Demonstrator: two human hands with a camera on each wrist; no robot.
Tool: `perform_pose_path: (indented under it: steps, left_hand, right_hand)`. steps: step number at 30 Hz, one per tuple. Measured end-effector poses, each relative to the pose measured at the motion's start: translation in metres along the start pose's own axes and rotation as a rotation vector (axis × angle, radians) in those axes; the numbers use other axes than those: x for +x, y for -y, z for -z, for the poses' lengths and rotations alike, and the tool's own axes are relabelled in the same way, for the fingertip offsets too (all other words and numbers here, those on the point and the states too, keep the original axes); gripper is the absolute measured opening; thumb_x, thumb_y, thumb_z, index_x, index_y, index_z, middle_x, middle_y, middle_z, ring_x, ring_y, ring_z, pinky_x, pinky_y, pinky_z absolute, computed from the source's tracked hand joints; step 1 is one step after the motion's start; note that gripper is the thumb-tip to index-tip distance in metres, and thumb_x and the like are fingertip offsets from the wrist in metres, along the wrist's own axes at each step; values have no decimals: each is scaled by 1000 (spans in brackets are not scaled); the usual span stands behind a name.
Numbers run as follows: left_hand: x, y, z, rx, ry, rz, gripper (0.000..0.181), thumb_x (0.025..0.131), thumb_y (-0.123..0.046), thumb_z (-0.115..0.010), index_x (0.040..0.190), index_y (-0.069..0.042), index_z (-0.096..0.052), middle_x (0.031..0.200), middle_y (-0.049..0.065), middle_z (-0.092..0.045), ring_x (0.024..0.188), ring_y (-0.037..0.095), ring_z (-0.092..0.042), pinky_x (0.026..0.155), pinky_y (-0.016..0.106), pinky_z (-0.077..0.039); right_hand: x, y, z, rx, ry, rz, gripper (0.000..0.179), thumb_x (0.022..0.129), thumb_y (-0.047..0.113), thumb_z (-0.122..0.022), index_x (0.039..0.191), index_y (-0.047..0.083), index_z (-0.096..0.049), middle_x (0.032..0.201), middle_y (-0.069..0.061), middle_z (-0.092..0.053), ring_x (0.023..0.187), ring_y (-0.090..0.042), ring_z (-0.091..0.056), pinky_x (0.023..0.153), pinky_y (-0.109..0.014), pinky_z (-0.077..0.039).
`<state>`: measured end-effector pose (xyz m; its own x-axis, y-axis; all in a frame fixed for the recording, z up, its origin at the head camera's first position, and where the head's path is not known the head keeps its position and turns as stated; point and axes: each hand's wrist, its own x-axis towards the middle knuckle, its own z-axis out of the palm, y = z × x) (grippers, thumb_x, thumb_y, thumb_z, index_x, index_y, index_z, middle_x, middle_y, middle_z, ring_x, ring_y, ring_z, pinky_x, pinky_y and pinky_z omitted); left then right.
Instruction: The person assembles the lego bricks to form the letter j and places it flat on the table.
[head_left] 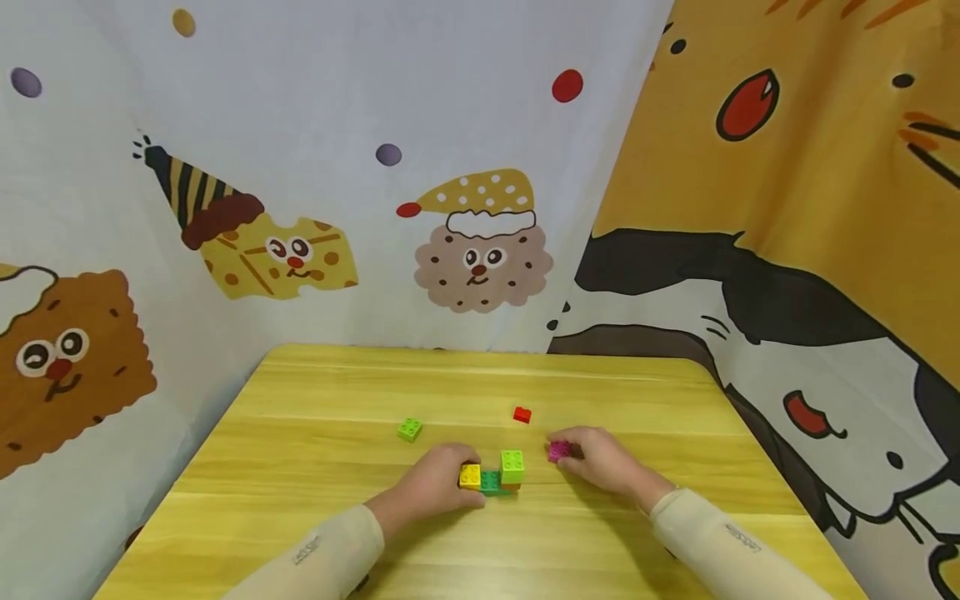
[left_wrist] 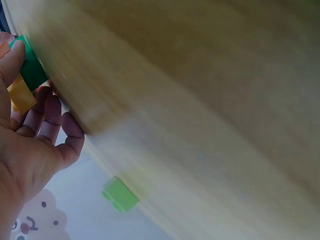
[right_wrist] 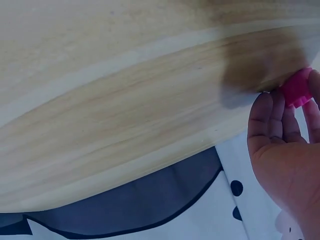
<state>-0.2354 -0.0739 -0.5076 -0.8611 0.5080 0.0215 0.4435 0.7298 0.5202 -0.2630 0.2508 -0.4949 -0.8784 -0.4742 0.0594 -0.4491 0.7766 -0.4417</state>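
Observation:
My left hand (head_left: 438,485) grips the left end of a small toy-brick build, its thumb and fingers around a yellow brick (head_left: 470,476). Beside that brick, a green brick (head_left: 490,482) forms the base, and a lime brick (head_left: 512,464) stands on an orange one (head_left: 511,486) at the right end. A magenta brick (head_left: 558,451) is pinched by my right hand (head_left: 602,460), a short way right of the build. The right wrist view shows the same pink-looking brick (right_wrist: 298,88) between thumb and fingers. In the left wrist view the fingers partly hide the build.
A loose lime brick (head_left: 409,429) lies on the wooden table (head_left: 337,392), left of the hands. Farther back in the middle is a small red brick (head_left: 522,414). A printed cloth (head_left: 315,108) with cartoon figures hangs behind the table and along its right side.

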Motion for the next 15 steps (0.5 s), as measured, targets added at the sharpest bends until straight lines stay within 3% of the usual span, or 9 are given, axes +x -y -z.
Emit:
perform_pose_path:
  steps: [8,15]
  left_hand:
    - [2,-1,3,18,9,6,61,84,-46,-91,129,-10,-72,132,7,-75,122,24,-69,106,41,-58]
    - [0,0,2,8,14,7,58,83,-45,-91,127,-10,-73,127,5,-76,115,19,-69,101,39,-58]
  right_hand:
    - [4,2,-4,-87,-31,15,39,92,19,-86,129,11,-76,120,-4,-80,109,-20,-73,97,-46,-61]
    - [4,6,-7,-68,-31,-19,43,91,17,-86,132,8,-75,123,-7,-79,110,-20,-72,97,-45,-61]
